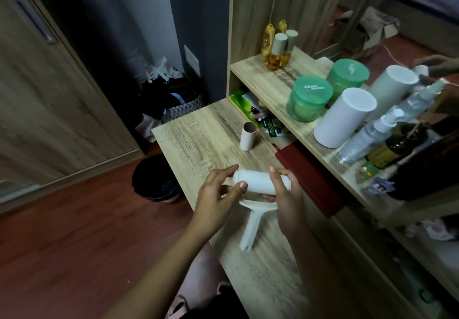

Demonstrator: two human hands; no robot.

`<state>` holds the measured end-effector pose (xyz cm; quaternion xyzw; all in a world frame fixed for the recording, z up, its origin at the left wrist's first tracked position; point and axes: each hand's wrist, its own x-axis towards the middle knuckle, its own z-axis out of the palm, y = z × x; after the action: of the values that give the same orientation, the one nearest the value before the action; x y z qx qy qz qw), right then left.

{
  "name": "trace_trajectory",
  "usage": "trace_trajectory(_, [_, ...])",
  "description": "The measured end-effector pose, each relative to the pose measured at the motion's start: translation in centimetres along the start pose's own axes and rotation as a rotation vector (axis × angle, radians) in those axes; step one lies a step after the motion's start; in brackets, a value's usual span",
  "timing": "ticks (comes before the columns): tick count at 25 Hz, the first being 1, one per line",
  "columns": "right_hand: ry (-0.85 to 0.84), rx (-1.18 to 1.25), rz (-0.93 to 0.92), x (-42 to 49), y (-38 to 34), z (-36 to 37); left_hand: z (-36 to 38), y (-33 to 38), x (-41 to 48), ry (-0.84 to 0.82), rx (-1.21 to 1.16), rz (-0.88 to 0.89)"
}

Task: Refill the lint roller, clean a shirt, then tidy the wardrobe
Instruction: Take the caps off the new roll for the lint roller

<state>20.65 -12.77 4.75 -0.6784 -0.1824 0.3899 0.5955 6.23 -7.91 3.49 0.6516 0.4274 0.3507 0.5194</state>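
A white lint roller (pixel 257 181) lies across the wooden desk (pixel 198 135), its white handle (pixel 249 229) pointing toward me. My left hand (pixel 218 192) pinches the roll's left end with thumb and fingers. Around the roll's right part my right hand (pixel 285 192) is wrapped, forefinger over the top. Farther back on the desk an empty brown cardboard core (pixel 249 136) stands upright, apart from both hands. No shirt is in view.
A dark red book (pixel 310 179) lies right of my hands. The shelf (pixel 273 80) holds green jars (pixel 308 97), a white cylinder (pixel 342 117), spray bottles and amber bottles. A black bin (pixel 156 179) stands on the floor to the left, by the wardrobe door (pixel 37 82).
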Motion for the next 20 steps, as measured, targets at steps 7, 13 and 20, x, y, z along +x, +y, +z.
trace_trajectory(7, [0.099, -0.018, -0.043, -1.1, -0.9, -0.6, 0.5, 0.4, -1.4, -0.084, -0.301, -0.162])
trace_trajectory(13, [0.15, -0.018, -0.053, -2.1, -0.5, -1.0, 0.0, 0.5, -1.8, -0.206, -0.375, -0.198])
trace_trajectory(20, [0.15, 0.003, -0.086, -2.5, -0.8, -0.8, 1.1, 1.5, -2.6, -0.114, -0.418, -0.217])
